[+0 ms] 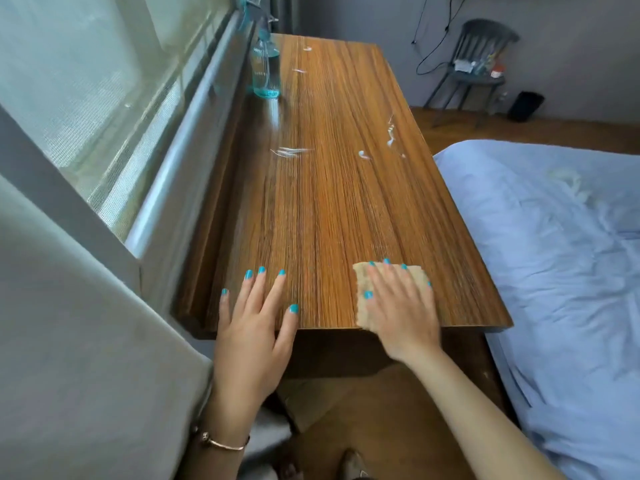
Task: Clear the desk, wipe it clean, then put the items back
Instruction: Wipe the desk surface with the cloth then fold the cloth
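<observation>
Left hand (254, 320): at 7 o'clock on the near edge of the desk (329, 209), fingers straight and spread, palm flat on the wood, holding nothing; a bracelet (221, 441) at the wrist.
Right hand (398, 306): at 5 o'clock, fingers straight, pressing a tan cloth (360, 296) flat against the near desk edge.
Desk: wood-grain top, running away toward 12 o'clock.
White streaks (291, 152): several on the middle and far wood, toward 12 and 1 o'clock.
Spray bottle (265, 69): clear, blue liquid, upright at 11 o'clock by the window (86, 81).
Bed (561, 265): pale blue, at 3 o'clock.
Chair (479, 69): grey, at 2 o'clock, small items on its seat.
</observation>
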`<state>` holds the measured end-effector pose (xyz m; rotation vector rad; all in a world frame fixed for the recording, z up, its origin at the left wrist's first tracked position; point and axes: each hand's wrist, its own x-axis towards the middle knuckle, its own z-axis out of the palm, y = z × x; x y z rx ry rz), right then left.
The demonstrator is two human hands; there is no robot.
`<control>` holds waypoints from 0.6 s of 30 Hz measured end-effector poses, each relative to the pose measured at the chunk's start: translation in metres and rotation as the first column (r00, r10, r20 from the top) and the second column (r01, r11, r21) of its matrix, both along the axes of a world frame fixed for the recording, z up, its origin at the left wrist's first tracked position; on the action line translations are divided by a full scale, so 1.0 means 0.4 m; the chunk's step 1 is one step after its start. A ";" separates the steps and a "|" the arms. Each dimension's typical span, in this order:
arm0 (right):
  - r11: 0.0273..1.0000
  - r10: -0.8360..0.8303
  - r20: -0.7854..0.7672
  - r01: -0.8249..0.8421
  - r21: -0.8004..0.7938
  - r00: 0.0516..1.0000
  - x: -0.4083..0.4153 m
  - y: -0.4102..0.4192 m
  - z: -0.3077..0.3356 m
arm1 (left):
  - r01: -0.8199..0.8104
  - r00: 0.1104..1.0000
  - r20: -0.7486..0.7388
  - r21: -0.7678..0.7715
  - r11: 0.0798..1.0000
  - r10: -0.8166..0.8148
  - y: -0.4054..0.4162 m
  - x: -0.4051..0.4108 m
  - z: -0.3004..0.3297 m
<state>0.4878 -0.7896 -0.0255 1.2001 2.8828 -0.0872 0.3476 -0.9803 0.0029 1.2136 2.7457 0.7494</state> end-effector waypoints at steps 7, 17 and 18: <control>0.985 -0.163 -0.032 0.161 -0.068 0.986 -0.079 -0.070 0.018 | -0.075 0.997 0.005 -0.190 0.979 0.077 0.117 0.023 -0.076; 0.943 -0.333 0.029 0.333 -0.014 0.943 0.176 0.260 0.006 | -0.226 0.974 -0.049 -0.266 0.937 0.221 0.156 0.049 -0.093; 0.949 -0.314 0.041 0.315 -0.012 0.949 0.161 0.245 0.011 | -0.230 0.973 -0.059 -0.272 0.934 0.223 0.157 0.050 -0.097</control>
